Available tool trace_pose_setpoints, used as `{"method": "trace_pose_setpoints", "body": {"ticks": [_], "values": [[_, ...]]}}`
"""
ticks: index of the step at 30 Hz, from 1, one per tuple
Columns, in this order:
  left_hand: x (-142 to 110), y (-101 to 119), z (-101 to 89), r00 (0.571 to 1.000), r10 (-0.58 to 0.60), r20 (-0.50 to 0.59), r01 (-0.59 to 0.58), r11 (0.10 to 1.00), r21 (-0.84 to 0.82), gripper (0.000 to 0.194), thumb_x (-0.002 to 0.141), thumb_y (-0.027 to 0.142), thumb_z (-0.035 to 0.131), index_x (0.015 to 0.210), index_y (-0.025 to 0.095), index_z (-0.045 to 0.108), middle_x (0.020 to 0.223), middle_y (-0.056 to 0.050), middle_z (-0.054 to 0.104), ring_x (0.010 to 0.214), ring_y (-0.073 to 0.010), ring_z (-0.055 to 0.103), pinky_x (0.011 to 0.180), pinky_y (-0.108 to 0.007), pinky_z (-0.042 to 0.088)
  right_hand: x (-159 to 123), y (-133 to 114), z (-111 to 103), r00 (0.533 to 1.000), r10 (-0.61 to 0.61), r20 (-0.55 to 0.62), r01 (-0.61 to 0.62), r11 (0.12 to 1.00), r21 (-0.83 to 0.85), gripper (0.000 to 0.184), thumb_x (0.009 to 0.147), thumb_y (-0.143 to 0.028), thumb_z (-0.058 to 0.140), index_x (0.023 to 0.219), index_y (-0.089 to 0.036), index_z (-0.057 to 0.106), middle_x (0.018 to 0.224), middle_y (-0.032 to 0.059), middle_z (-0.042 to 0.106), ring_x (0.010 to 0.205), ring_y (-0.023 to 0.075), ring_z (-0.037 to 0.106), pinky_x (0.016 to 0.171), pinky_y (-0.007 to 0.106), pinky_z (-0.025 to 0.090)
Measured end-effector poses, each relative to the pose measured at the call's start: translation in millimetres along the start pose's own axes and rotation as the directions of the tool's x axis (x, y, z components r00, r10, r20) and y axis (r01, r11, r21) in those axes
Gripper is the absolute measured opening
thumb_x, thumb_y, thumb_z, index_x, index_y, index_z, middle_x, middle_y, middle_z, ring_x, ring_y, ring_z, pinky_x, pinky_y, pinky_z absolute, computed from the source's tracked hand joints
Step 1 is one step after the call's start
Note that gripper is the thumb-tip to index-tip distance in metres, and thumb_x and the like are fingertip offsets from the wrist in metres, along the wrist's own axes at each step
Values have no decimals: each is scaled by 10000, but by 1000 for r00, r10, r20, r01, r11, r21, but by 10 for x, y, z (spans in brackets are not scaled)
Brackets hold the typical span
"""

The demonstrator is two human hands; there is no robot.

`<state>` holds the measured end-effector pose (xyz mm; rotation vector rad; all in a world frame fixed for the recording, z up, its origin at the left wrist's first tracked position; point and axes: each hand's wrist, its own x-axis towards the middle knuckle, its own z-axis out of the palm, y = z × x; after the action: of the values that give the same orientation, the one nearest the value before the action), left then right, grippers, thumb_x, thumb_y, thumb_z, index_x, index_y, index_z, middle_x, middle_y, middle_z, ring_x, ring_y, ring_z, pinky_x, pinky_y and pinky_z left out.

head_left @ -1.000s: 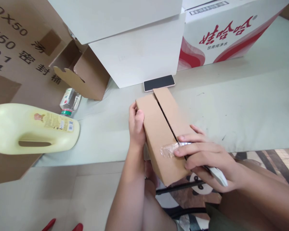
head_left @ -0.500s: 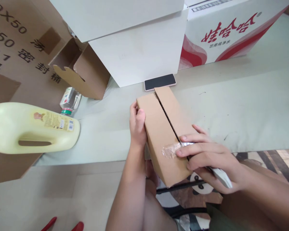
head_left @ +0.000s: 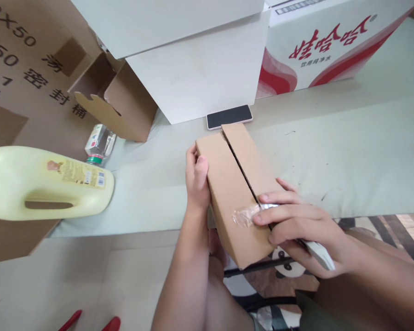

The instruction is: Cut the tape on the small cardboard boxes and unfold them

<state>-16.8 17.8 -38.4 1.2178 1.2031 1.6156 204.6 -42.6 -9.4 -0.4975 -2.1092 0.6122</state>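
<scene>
A small brown cardboard box (head_left: 227, 170) is held at a tilt over the near edge of the table, its two top flaps meeting at a dark, slightly open seam. Clear tape (head_left: 243, 217) lies wrinkled across the flap near the lower end. My left hand (head_left: 197, 177) is wrapped round the box's left side, thumb on the upper edge. In my right hand (head_left: 296, 220) is a slim white-handled tool (head_left: 320, 254); a shiny silver part shows by the fingertips, next to the tape and seam. The fingers hide its middle, so its exact kind is unclear.
A phone (head_left: 229, 117) lies behind the box, against white cartons (head_left: 200, 69). To the left are a yellow jug (head_left: 89, 197), a small clear bottle (head_left: 101, 140) and an open brown box (head_left: 134, 103). A red-and-white carton (head_left: 310, 50) stands at back right.
Almost nothing differs. The view has shifted very slightly; both hands keep the same hold, and the right hand's tool has barely moved.
</scene>
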Motion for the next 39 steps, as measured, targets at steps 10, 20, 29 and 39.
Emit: {"method": "trace_pose_setpoints", "body": {"ticks": [10,20,29,39], "values": [[-8,13,11,1000,-16,1,16,1000,-14,472,900,636,489,1186,271,579,1324,-76,587,1243,-270,550,1005,-417,459,-10,4,-16,1000,7,14,-7,1000,4,240,790,-91,556,946,-262,621,1037,8,775,1288,186,581,1251,426,212],[-7,24,20,1000,-22,18,23,999,-40,448,911,605,491,1193,265,568,1323,-78,581,1225,-269,559,992,-417,470,-10,12,-19,1000,-3,20,3,1000,-1,238,788,-91,554,940,-262,620,1033,9,777,1287,181,583,1249,421,212],[-8,18,18,1000,-22,8,22,1000,-14,459,910,622,481,1192,270,566,1320,-74,586,1229,-269,560,982,-408,474,-10,4,-26,1000,-3,26,3,1000,-2,237,790,-100,563,949,-266,616,1040,10,776,1285,188,586,1253,424,202],[-5,12,12,1000,-21,18,21,1000,-20,451,913,615,479,1201,278,565,1330,-73,578,1236,-266,555,998,-407,467,-14,18,-17,1000,1,28,-1,1000,-4,220,799,-123,567,951,-273,620,1044,2,777,1281,196,590,1253,433,207]]}}
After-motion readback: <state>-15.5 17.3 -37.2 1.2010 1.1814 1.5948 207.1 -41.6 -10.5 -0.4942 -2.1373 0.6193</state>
